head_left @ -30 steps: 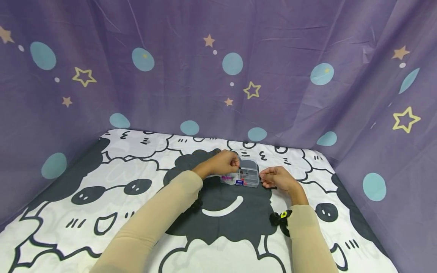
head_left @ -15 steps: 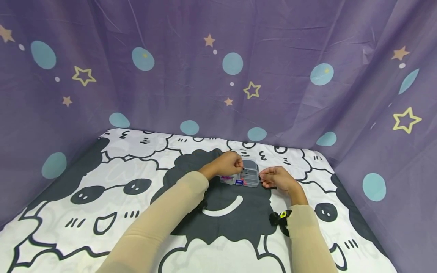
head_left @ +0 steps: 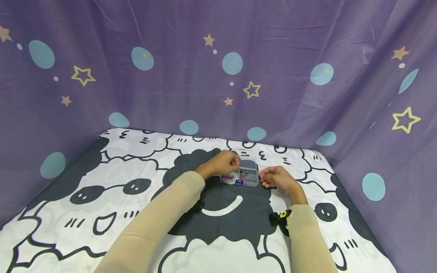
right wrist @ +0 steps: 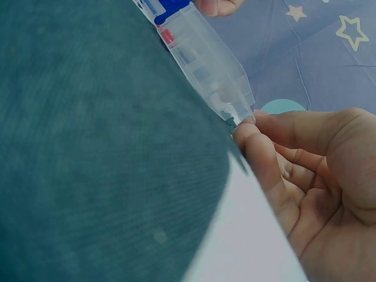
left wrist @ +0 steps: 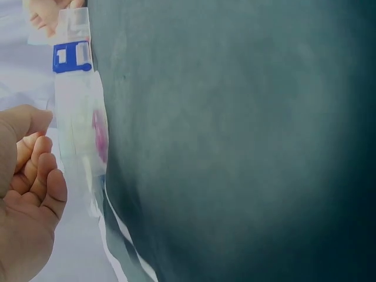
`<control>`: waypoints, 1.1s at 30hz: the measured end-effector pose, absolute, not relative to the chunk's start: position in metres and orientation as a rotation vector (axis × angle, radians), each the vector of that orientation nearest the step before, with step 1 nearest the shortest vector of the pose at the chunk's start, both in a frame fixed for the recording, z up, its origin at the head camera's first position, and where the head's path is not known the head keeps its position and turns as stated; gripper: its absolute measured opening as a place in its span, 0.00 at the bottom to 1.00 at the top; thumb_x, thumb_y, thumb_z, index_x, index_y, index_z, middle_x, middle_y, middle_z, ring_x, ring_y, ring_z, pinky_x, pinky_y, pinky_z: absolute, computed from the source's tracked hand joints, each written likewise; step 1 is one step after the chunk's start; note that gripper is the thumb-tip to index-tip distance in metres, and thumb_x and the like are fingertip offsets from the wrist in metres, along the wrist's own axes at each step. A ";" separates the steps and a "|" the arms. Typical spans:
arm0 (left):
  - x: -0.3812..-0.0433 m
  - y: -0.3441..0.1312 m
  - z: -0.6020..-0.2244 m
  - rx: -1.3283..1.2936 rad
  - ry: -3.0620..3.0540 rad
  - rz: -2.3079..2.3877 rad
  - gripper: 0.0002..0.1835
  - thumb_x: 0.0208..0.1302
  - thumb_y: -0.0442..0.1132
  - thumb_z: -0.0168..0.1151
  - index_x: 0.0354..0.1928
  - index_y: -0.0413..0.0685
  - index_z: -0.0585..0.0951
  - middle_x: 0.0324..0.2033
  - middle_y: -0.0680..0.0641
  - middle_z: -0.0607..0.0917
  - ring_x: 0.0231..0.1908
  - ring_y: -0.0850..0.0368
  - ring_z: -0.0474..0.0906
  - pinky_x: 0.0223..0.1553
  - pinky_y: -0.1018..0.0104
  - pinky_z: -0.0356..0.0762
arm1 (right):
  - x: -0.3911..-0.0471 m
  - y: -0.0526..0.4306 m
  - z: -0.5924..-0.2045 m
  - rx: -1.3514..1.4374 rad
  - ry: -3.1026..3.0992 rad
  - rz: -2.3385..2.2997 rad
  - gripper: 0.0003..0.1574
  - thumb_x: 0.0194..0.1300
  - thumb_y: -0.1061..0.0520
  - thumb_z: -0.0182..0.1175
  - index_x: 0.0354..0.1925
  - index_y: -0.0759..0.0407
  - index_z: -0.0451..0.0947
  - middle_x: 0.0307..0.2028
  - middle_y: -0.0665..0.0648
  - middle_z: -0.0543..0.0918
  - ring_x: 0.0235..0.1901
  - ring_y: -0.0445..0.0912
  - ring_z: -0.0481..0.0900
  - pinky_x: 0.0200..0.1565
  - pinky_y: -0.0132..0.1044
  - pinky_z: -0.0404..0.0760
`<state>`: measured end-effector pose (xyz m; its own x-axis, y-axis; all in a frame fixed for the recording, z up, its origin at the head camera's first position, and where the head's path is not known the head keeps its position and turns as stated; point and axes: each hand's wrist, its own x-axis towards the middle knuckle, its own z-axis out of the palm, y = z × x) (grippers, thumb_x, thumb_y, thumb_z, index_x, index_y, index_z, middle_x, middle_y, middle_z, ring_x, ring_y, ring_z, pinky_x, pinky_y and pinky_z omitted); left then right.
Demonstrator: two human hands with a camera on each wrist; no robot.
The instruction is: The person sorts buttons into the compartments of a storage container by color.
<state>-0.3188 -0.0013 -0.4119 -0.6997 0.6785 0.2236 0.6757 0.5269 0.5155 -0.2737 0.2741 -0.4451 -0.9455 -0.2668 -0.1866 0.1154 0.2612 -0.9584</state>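
A clear plastic compartment box (head_left: 252, 177) with a blue latch (head_left: 239, 182) lies on the dark patch of the cloth. Pink pieces (left wrist: 101, 138) show through its left end, and a red piece (right wrist: 168, 36) beside the latch. My left hand (head_left: 223, 162) hangs over the left half of the box, fingers curled and thumb close to the index finger; I cannot tell whether a small thing is between them. Thumb and forefinger of my right hand (right wrist: 311, 170) pinch the box's right end, with the other fingers curled below.
A white cloth (head_left: 218, 258) with black cartoon sheep covers the surface. Purple curtains (head_left: 191, 87) with stars and blue dots hang behind and at both sides. A black strap with a small yellow detail (head_left: 283, 215) sits at my right wrist.
My left hand moved slightly right over the box's compartments, then back left. A small dark spot seen earlier at its fingertips no longer shows clearly. My right hand and the box stayed put.
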 end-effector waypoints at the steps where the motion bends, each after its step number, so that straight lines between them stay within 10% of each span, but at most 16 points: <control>1: -0.319 -0.004 -0.412 1.209 2.741 0.924 0.04 0.65 0.33 0.65 0.32 0.47 0.84 0.27 0.53 0.84 0.28 0.63 0.77 0.37 0.68 0.78 | -0.273 0.274 -0.445 -0.133 2.225 -1.734 0.12 0.73 0.68 0.56 0.50 0.78 0.76 0.29 0.55 0.82 0.26 0.42 0.82 0.33 0.32 0.84; 33: -0.325 -0.129 -0.417 0.990 2.848 0.793 0.05 0.62 0.35 0.68 0.28 0.47 0.84 0.23 0.54 0.82 0.26 0.62 0.76 0.35 0.64 0.77 | -0.274 0.275 -0.446 -0.153 2.212 -1.744 0.13 0.73 0.68 0.57 0.51 0.80 0.76 0.29 0.55 0.82 0.26 0.41 0.82 0.33 0.32 0.84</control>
